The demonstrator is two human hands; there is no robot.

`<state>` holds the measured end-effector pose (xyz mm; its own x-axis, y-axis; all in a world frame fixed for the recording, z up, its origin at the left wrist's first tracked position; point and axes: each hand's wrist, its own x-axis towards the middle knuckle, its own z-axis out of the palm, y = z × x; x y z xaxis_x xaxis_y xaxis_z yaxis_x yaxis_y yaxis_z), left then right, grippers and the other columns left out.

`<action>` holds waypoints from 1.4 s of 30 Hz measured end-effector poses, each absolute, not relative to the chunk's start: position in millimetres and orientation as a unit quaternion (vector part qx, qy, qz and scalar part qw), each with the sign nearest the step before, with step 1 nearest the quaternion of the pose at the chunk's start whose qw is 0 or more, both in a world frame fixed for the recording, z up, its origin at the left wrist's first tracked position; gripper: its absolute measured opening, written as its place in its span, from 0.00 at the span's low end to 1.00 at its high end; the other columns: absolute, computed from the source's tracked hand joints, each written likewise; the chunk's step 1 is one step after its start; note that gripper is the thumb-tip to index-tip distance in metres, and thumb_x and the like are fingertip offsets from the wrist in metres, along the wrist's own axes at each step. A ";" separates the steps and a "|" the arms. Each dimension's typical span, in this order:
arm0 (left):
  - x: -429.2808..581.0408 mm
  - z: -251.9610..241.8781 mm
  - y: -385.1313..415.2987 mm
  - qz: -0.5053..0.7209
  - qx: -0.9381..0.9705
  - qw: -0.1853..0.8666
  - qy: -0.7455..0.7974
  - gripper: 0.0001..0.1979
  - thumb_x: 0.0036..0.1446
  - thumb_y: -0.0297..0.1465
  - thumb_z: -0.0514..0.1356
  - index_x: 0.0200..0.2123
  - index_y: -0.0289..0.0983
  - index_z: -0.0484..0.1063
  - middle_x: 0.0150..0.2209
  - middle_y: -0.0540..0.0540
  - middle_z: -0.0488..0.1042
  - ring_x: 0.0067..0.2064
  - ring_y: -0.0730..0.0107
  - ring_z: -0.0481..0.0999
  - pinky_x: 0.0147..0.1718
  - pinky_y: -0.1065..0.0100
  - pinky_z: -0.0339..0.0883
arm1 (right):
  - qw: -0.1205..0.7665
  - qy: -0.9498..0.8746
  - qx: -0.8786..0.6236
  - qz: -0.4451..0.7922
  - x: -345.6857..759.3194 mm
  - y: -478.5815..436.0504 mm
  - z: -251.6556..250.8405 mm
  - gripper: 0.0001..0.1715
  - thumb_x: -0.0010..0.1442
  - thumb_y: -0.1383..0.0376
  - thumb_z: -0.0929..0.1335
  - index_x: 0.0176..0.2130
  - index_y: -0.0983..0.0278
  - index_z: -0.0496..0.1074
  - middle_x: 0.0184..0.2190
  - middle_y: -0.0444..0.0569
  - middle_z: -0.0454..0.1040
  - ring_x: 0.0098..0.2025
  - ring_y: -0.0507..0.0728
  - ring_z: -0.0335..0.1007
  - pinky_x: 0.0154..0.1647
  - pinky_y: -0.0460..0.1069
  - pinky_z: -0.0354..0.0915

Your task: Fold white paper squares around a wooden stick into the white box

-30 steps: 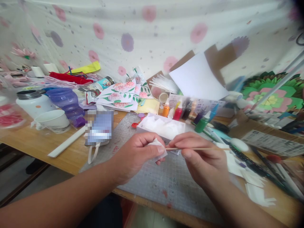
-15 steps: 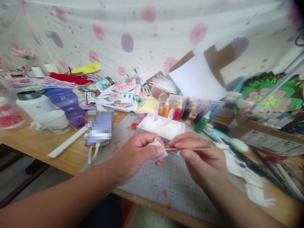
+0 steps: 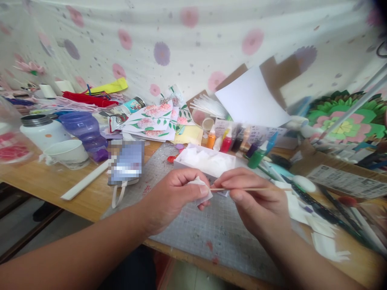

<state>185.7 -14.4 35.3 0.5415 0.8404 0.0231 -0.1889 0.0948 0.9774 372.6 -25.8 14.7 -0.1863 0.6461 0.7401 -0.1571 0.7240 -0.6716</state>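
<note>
My left hand [image 3: 178,191] is closed, pinching a small piece of white tissue [image 3: 198,195] between thumb and fingers. A thin wooden stick [image 3: 250,189] runs sideways from the tissue, and my right hand [image 3: 256,197] pinches it between thumb and fingers. Both hands are above a grey cutting mat [image 3: 199,233]. Just behind them stands a white box [image 3: 187,164] with white tissue-like material inside. How the stick's left end meets the tissue is hidden by my left fingers.
Small paint bottles, one of them green [image 3: 256,157], stand behind the box. At left are a phone [image 3: 127,163], a white cup [image 3: 66,153] and a white strip [image 3: 86,181]. Brushes and a cardboard box [image 3: 341,177] lie at right.
</note>
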 end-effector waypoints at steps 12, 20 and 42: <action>183.9 34.7 -14.0 0.374 0.588 0.645 0.314 0.08 0.56 0.29 0.60 0.25 0.36 0.71 0.24 0.53 0.71 0.30 0.74 0.68 0.34 0.68 0.60 | 0.604 -0.707 -0.184 0.318 372.6 -24.2 16.4 0.15 0.61 0.73 0.70 0.44 0.56 0.79 0.37 0.46 0.81 0.41 0.56 0.76 0.43 0.53 0.71; 183.3 35.7 -13.6 0.378 0.612 0.592 0.364 0.07 0.54 0.31 0.61 0.25 0.36 0.72 0.25 0.53 0.69 0.31 0.72 0.64 0.34 0.68 0.56 | 0.600 -0.712 -0.189 0.310 373.0 -24.5 16.5 0.15 0.61 0.74 0.70 0.43 0.57 0.79 0.37 0.45 0.80 0.42 0.55 0.76 0.45 0.53 0.71; 180.8 37.4 -12.6 0.357 0.657 0.538 0.389 0.11 0.59 0.35 0.59 0.27 0.36 0.73 0.26 0.52 0.67 0.31 0.71 0.63 0.33 0.69 0.56 | 0.608 -0.707 -0.210 0.294 371.9 -22.2 17.7 0.14 0.60 0.72 0.71 0.42 0.55 0.81 0.35 0.46 0.82 0.42 0.56 0.77 0.44 0.54 0.74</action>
